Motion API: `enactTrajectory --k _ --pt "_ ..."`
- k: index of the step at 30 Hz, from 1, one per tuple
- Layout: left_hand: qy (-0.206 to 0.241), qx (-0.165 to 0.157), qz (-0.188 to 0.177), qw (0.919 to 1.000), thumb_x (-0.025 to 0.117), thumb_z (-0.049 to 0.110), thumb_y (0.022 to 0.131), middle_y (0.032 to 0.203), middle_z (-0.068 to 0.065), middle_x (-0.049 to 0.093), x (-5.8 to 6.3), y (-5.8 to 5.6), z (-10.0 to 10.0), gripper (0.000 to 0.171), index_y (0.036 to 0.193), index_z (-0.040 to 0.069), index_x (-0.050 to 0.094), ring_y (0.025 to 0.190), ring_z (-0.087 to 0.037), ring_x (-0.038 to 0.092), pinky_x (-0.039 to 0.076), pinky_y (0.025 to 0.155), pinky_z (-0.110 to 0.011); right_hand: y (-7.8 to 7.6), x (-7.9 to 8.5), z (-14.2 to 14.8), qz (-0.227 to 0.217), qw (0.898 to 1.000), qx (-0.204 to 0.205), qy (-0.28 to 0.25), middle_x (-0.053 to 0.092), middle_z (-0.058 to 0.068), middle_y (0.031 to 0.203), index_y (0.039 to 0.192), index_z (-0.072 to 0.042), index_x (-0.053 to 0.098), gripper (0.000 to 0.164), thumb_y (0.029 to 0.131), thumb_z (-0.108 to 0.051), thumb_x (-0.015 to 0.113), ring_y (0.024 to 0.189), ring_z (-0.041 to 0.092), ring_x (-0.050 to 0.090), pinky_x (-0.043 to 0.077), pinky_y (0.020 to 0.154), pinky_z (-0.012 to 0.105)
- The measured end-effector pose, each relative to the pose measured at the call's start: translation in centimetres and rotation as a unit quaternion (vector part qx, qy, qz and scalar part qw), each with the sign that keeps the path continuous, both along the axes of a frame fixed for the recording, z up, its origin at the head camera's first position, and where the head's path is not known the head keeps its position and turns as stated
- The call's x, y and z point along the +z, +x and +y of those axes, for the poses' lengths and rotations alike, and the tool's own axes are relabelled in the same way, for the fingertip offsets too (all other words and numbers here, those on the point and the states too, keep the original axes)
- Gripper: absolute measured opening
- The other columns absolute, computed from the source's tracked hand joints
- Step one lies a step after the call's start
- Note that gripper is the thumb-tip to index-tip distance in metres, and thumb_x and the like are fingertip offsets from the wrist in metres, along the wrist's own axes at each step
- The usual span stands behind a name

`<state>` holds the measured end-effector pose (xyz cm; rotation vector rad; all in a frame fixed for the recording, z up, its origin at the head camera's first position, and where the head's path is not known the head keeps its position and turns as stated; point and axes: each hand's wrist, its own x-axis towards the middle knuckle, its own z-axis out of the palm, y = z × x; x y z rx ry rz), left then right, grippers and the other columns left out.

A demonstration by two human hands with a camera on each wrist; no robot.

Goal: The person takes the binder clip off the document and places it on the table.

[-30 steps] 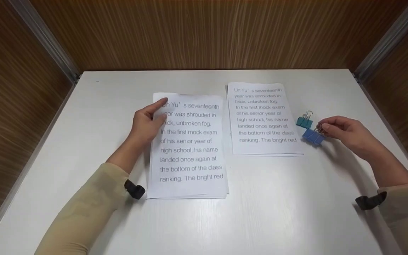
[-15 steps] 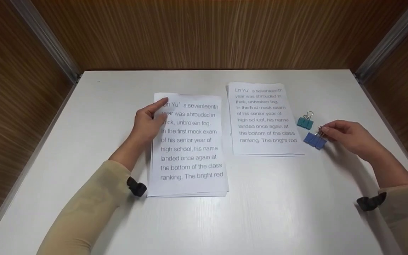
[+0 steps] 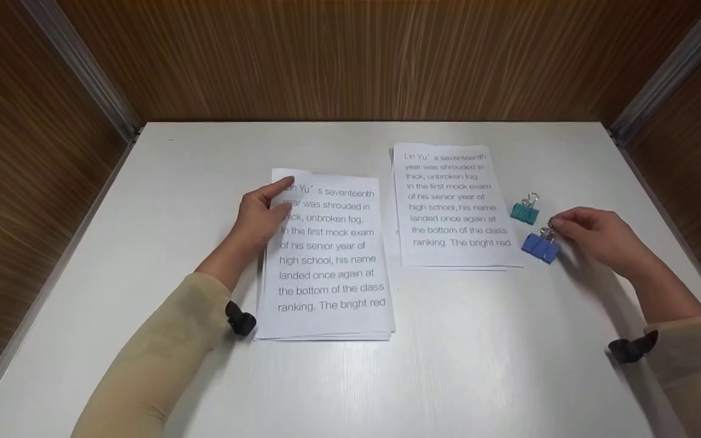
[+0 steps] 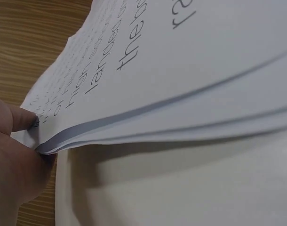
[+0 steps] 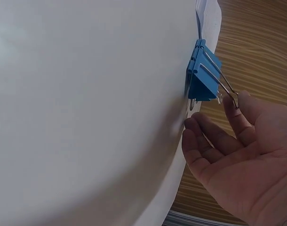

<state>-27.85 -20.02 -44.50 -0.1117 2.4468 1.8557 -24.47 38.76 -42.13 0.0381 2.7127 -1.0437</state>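
Note:
My left hand point(image 3: 260, 213) grips the upper left edge of a stack of printed paper sheets point(image 3: 332, 267). In the left wrist view the thumb lies over the top sheet point(image 4: 148, 70), and the edges fan apart above the table. At the right, my right hand point(image 3: 600, 234) pinches a wire handle of a blue binder clip point(image 3: 540, 246) between thumb and forefinger. The right wrist view shows that clip point(image 5: 204, 75) with its other fingers loosely bent below it. Close behind it stands a teal binder clip point(image 3: 525, 213), untouched.
A second printed stack point(image 3: 457, 207) lies between the left stack and the clips. The white table point(image 3: 478, 365) is bounded by wood-grain panels point(image 3: 362, 61) at the back and both sides.
The blue binder clip has shifted slightly toward me and turned, away from the teal one. My left hand has drifted a little right, and its stack's top edge sits lower.

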Motion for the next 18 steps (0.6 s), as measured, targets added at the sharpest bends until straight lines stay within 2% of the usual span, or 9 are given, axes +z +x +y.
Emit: enactTrajectory --k 3,7,10,12,14,15,18 --pt "-0.014 -0.014 -0.001 0.9998 0.061 0.002 0.105 0.166 0.003 0.045 -0.3 -0.2 0.0 0.055 0.156 0.022 0.056 0.159 -0.016 0.028 0.021 0.128 -0.032 0.1 0.2 -0.2 0.016 1.000 -0.011 0.000 0.055 0.028 0.147 0.146 0.000 0.057 0.072 0.107 -0.060 0.052 0.138 0.048 0.045 0.035 0.114 0.070" --pt "-0.064 -0.041 -0.005 0.9971 0.060 0.004 0.106 0.168 0.002 0.042 -0.3 -0.2 -0.3 0.055 0.158 0.021 0.053 0.159 -0.018 0.025 0.019 0.129 -0.035 0.4 0.9 -1.1 0.060 0.997 -0.044 0.019 0.052 0.030 0.151 0.149 0.000 0.054 0.075 0.107 -0.061 0.049 0.141 0.052 0.045 0.041 0.112 0.069" --pt "-0.116 -0.064 -0.012 0.9912 0.061 0.009 0.107 0.170 0.000 0.038 -0.1 -0.1 -0.7 0.058 0.162 0.024 0.047 0.160 -0.021 0.025 0.019 0.130 -0.038 0.7 1.8 -2.4 0.091 0.992 -0.078 0.037 0.049 0.031 0.155 0.154 0.000 0.050 0.077 0.107 -0.061 0.048 0.140 0.055 0.046 0.045 0.109 0.067" --pt "-0.167 -0.080 -0.016 0.9826 0.062 0.016 0.107 0.171 -0.003 0.035 0.3 0.0 -0.9 0.063 0.165 0.025 0.041 0.160 -0.024 0.024 0.019 0.130 -0.042 0.9 2.4 -3.4 0.119 0.987 -0.092 0.048 0.048 0.031 0.156 0.155 0.000 0.048 0.075 0.107 -0.058 0.050 0.139 0.056 0.048 0.046 0.107 0.067" --pt "-0.238 -0.095 -0.016 0.9666 0.065 0.025 0.106 0.173 -0.010 0.031 0.9 0.2 -0.9 0.070 0.168 0.026 0.033 0.161 -0.031 0.021 0.019 0.130 -0.048 1.3 2.8 -4.6 0.148 0.983 -0.094 0.060 0.048 0.030 0.157 0.155 -0.001 0.048 0.071 0.108 -0.053 0.053 0.139 0.056 0.047 0.045 0.108 0.068" --pt "-0.277 -0.099 -0.014 0.9556 0.066 0.031 0.105 0.173 -0.015 0.028 1.2 0.4 -0.9 0.074 0.169 0.025 0.030 0.161 -0.035 0.019 0.019 0.129 -0.052 1.4 3.0 -5.3 0.162 0.980 -0.092 0.067 0.047 0.030 0.157 0.155 -0.001 0.049 0.069 0.108 -0.051 0.055 0.140 0.056 0.046 0.044 0.109 0.069" --pt "-0.397 -0.104 0.009 0.9120 0.066 0.052 0.101 0.172 -0.028 0.021 2.3 1.0 -0.3 0.087 0.171 0.019 0.025 0.159 -0.049 0.015 0.021 0.126 -0.062 2.1 3.3 -7.2 0.194 0.975 -0.068 0.085 0.047 0.031 0.157 0.154 0.001 0.049 0.066 0.107 -0.044 0.061 0.144 0.055 0.043 0.039 0.112 0.070"
